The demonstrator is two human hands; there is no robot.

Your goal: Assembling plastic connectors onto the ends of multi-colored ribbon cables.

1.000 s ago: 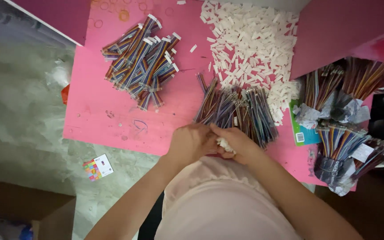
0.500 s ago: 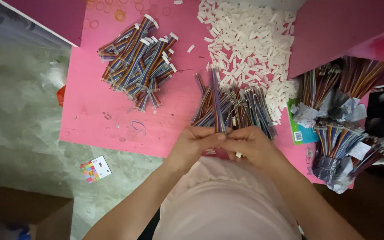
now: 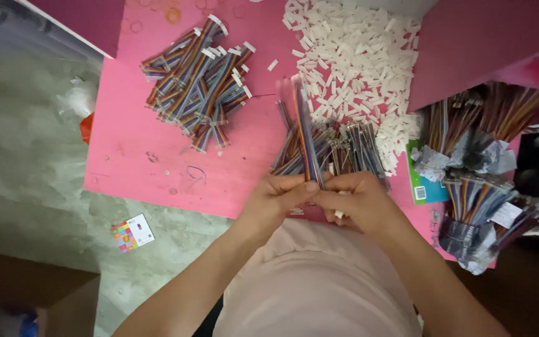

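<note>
Table [image 3: 157, 168]: pink top, scuffed and pen-marked, filling the upper centre of the frame. Floor [image 3: 26, 156]: grey concrete, left side, with a small coloured card [image 3: 132, 232] lying on it. Left hand [image 3: 276, 200] and right hand [image 3: 357, 203]: lower centre, fingers pressed together, pinching a striped ribbon cable [image 3: 301, 125] that stands up between them. Loose cables [image 3: 338, 150]: just behind. Finished cable pile [image 3: 198, 78]: upper left. White connector heap [image 3: 350, 56]: upper right.
</note>
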